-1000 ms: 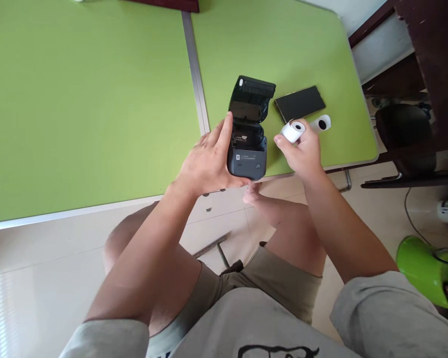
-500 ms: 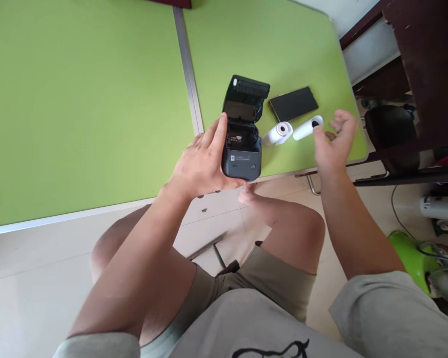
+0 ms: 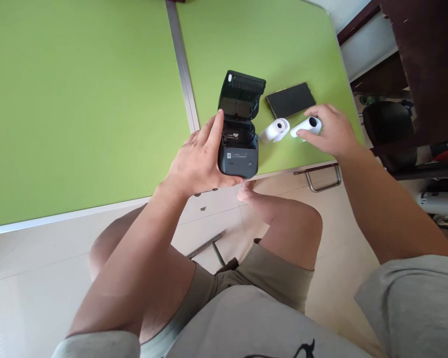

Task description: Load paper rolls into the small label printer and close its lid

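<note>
My left hand [image 3: 199, 161] is wrapped round the side and bottom of a small black printer [image 3: 239, 161], whose lid [image 3: 242, 92] is raised over an inner compartment. Two white paper rolls lie to the printer's right. The nearer one [image 3: 272, 131] has a loose end of paper. Around the farther roll [image 3: 302, 127], with its dark core, are the spread thumb and fingers of my right hand [image 3: 330, 128]. The thumb is at the roll's lower edge; whether it presses on it is hard to tell.
A black phone [image 3: 290, 101] lies behind the rolls. The green table [image 3: 97, 99] has a metal seam [image 3: 183, 69] left of the printer and a pale front edge. My legs are below; dark furniture [image 3: 420, 74] stands at the right.
My right hand has turned and come in from the right to the farther roll, its thumb and fingers now around it. My left hand still holds the printer, its lid raised as before.
</note>
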Demonstrator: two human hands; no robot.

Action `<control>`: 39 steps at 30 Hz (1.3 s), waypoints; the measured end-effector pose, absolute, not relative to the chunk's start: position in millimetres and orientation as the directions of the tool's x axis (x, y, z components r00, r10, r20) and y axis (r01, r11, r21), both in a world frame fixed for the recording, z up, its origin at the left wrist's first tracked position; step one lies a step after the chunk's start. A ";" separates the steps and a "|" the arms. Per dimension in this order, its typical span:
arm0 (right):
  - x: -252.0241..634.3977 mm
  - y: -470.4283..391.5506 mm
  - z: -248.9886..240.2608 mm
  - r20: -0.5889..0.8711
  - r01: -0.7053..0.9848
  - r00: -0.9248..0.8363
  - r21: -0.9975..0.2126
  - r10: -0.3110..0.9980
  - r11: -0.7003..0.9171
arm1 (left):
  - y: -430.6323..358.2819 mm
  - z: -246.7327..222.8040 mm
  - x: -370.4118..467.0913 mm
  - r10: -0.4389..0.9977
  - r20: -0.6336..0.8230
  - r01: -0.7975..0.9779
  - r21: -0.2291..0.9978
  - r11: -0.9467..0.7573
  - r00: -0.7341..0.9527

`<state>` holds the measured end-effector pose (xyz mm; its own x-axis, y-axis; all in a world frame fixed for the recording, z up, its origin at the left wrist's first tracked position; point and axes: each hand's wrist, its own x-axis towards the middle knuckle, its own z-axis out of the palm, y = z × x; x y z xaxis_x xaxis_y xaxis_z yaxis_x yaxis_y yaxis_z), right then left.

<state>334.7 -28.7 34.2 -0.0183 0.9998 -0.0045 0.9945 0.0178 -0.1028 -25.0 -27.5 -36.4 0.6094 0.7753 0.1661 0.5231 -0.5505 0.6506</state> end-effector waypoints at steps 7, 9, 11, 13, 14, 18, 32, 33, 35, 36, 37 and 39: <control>335.3 -35.2 18.5 0.102 0.944 0.129 -0.318 0.986 -0.090 | -26.9 -37.8 -25.6 0.773 0.165 0.519 0.654 -0.550 0.612; 335.7 -36.7 10.6 0.150 0.893 0.117 -0.449 0.982 -0.038 | -26.6 -38.1 -25.5 0.774 0.164 0.516 0.658 -0.548 0.612; 336.6 -37.3 -0.4 0.188 0.828 0.107 -0.560 0.976 0.017 | -26.2 -38.5 -25.3 0.774 0.166 0.512 0.663 -0.547 0.611; 338.5 -36.6 -14.1 0.210 0.782 0.118 -0.622 0.971 0.039 | -25.7 -39.0 -25.2 0.777 0.167 0.511 0.667 -0.543 0.607; 339.6 -36.0 -20.9 0.213 0.774 0.125 -0.632 0.969 0.039 | -25.4 -39.2 -25.2 0.779 0.167 0.511 0.669 -0.540 0.605; 339.2 -36.0 -33.9 0.253 0.775 0.149 -0.630 0.956 0.046 | -25.0 -39.0 -25.0 0.780 0.163 0.506 0.678 -0.533 0.604; 196.4 -34.0 22.3 0.260 0.841 -0.329 -0.357 0.908 0.407 | -27.2 -42.3 -25.1 0.770 0.169 0.513 0.656 -0.554 0.616; 195.6 -30.7 19.7 0.255 0.836 -0.330 -0.369 0.909 0.407 | -27.1 -42.6 -25.1 0.767 0.172 0.509 0.655 -0.558 0.619; 197.1 -26.7 16.0 0.258 0.818 -0.325 -0.406 0.910 0.408 | -26.9 -42.6 -25.0 0.764 0.178 0.502 0.658 -0.561 0.620; 198.4 -26.0 14.9 0.263 0.807 -0.326 -0.423 0.908 0.412 | -26.8 -42.4 -24.8 0.763 0.180 0.498 0.661 -0.561 0.620; 199.4 -25.8 14.0 0.269 0.798 -0.325 -0.437 0.906 0.416 | -26.9 -42.2 -24.7 0.763 0.182 0.494 0.665 -0.561 0.621; 200.2 -26.3 12.4 0.269 0.789 -0.321 -0.455 0.908 0.414 | -27.0 -42.0 -24.2 0.764 0.185 0.489 0.670 -0.558 0.618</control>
<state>200.2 -26.3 12.4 -0.3211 0.9079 0.2695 0.7885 0.4139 -0.4549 -24.2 -27.0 -42.0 0.6180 0.7641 0.1853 0.4893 -0.5582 0.6701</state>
